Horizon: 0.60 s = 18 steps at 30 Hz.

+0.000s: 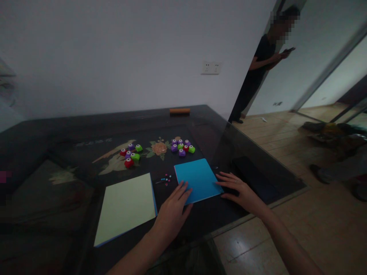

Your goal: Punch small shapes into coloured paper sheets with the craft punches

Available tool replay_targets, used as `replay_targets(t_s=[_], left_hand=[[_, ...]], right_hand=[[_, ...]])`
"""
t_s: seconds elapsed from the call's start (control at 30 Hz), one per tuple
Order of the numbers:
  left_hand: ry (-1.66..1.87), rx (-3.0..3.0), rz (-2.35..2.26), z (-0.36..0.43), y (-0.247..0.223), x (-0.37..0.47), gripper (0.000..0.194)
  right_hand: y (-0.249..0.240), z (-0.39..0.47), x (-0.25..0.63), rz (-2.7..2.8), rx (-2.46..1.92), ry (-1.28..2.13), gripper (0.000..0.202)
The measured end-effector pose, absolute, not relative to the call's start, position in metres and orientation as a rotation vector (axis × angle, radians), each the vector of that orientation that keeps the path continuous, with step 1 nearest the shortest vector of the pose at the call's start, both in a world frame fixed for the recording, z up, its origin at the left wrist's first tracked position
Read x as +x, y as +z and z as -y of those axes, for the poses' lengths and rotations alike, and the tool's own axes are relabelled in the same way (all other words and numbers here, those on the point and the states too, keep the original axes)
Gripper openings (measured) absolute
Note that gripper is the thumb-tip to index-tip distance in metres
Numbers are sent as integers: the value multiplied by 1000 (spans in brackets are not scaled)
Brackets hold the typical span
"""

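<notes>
A: You look to be at a squaring or steadying step, judging by how your hands frame the blue paper. It lies flat on the dark table.

B: Your left hand rests at the blue paper's near left corner, fingertips on the sheet, fingers slightly apart and clamped on nothing. Your right hand is at its right edge, fingers spread, with no pinch either.

A: You have the pale paper left of the blue paper, and small coloured pieces just beside its left edge, between the two.

B: Beyond the blue paper you have one group of coloured punches; another group sits farther to its left. Right of it is a flat black object.

A: From this pose, any adjustment calls for light, even pressure from you, so the blue paper doesn't skew or buckle.

B: And if you pick up an edge, you'd need fingertips beneath it; whether it's one sheet or several, you can't tell from here.
</notes>
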<state>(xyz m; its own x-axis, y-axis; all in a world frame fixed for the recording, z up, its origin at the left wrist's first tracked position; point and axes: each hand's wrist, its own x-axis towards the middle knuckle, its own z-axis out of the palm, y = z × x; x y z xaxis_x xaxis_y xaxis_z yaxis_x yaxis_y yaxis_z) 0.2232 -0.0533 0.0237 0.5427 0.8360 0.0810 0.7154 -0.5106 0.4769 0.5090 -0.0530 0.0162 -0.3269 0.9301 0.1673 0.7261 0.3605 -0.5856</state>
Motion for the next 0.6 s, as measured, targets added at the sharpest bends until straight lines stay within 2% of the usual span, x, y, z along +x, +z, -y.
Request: replay_targets(t_s=[0.37,0.6], left_hand=[[338,2488,-1288,51,26,226,41],[368,2496,-1297,51,25,226,39]], right_hand=[[11,52,505,2147,-1412,498,31],[6,51,506,2126,-1392,467,31]])
